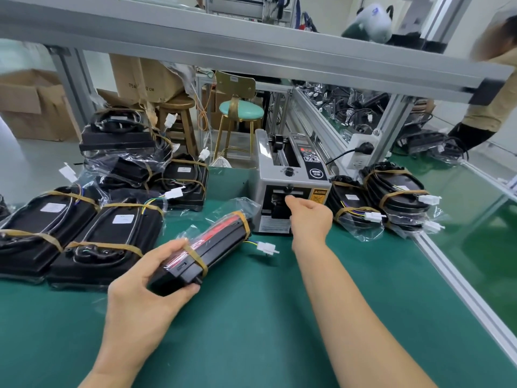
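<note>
Wide open table (pixel 265 331) up front, easy passage. The left packs (pixel 70 236) crowd their side, the tape machine (pixel 279 175) blocks the back middle, right packs (pixel 391 191) fill the far corner, frame bar (pixel 251 51) overhead.

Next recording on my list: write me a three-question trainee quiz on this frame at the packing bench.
1. True or false: the left hand grips the black plastic-bagged unit with brown tape bands.
2. Multiple choice: the right hand reaches toward A) the mint-green round stool, B) the front slot of the grey box-shaped tape dispenser, C) the white wall socket.
3. Fill in: the wires from the held unit end in a small plastic connector coloured ___.

Key: 1 true; 2 B; 3 white.
</note>
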### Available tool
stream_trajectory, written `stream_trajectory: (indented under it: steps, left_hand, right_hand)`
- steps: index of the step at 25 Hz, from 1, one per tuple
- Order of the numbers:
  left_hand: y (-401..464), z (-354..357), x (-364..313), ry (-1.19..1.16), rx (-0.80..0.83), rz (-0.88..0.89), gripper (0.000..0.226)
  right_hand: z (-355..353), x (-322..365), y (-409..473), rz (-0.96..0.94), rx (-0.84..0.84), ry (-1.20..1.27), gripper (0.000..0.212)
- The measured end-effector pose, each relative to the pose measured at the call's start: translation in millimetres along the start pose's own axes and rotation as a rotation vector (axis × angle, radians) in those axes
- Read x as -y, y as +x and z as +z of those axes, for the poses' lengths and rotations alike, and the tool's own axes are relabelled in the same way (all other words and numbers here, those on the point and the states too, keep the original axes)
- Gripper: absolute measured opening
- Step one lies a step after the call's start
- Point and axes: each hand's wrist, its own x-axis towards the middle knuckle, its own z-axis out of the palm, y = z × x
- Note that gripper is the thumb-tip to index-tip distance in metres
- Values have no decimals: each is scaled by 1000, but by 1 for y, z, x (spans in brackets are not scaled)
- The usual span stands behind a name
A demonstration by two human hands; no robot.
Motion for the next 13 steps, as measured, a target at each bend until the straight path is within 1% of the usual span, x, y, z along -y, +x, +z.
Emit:
stream_trajectory:
  steps: [3,4,5,6,7,9,10,11,12,13]
  left_hand:
    - [-1,2,-3,-13,-15,-5,76]
    - [0,3,-4,-17,-26,-9,75]
    - [0,4,-6,-22,-40,-15,74]
    - [0,6,-8,-29,-55,-23,74]
    - [-1,7,-11,-34,-73,-28,74]
    - [-1,12,-15,-31,-99,-22,74]
    - [-2,15,-17,-28,-107,-16,74]
    - [-3,18,-19,-30,-115,-14,73]
    - [-5,20,-21,-37,-121,-16,72]
    - [-6,21,-22,-46,-125,-21,70]
  right_hand:
    - [4,6,0,56,-36,59,15]
    - [1,10,-5,80,-32,72,12]
    - [-3,14,-12,103,11,92,9]
    - [-9,18,-24,97,104,118,7]
    - [-13,20,-40,37,256,119,7]
    - [-21,18,-82,-144,661,75,8]
    - [-22,14,-103,-204,830,38,8]
    - [-23,9,-119,-245,922,-17,7]
    - [-23,3,-129,-272,936,-66,11]
    - [-22,-2,-132,-294,908,-115,18]
